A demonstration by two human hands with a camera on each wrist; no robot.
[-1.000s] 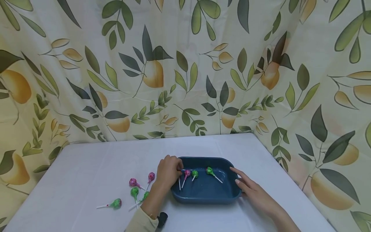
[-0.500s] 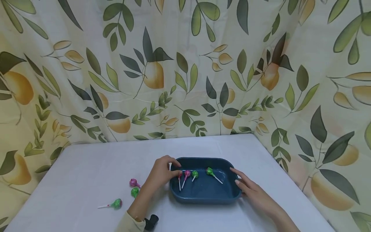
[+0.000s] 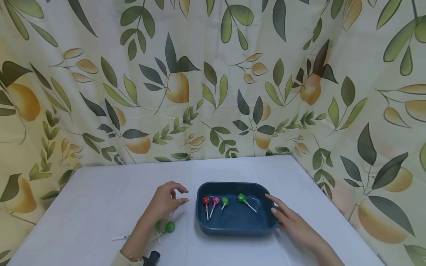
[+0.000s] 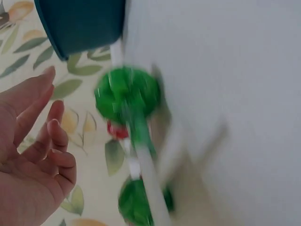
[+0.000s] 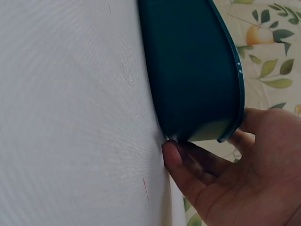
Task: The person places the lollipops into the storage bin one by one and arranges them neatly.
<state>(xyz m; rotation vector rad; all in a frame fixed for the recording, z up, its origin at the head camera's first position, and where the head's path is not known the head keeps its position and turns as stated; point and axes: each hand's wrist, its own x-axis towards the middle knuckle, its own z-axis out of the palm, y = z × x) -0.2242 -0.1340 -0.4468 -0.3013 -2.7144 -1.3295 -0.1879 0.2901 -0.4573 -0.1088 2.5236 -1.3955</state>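
Note:
My left hand (image 3: 162,202) holds nothing, its thumb and index finger apart, left of a dark blue rectangular dish (image 3: 237,232). Below its wrist, partly covered by the arm, several lollipops lie on the white table, among them a green one (image 3: 170,227). Two green lollipop heads show blurred near the hand in the left wrist view, the nearer one (image 4: 127,94) large. Inside the dish are a red lollipop (image 3: 206,201), a pink one (image 3: 216,200) and two green ones (image 3: 241,198). My right hand (image 3: 293,221) holds the dish's right end, fingers at its rim and base.
The white cloth-covered table (image 3: 110,192) ends at a curtain (image 3: 213,92) printed with fruit and leaves. A black wrist strap piece (image 3: 152,257) sits by the left sleeve. One lollipop stick (image 3: 118,238) pokes out left of the left forearm.
My left hand has let go of the red lollipop in the dish and moved left, off the dish and over the loose lollipops. The right hand stays at the dish's right end.

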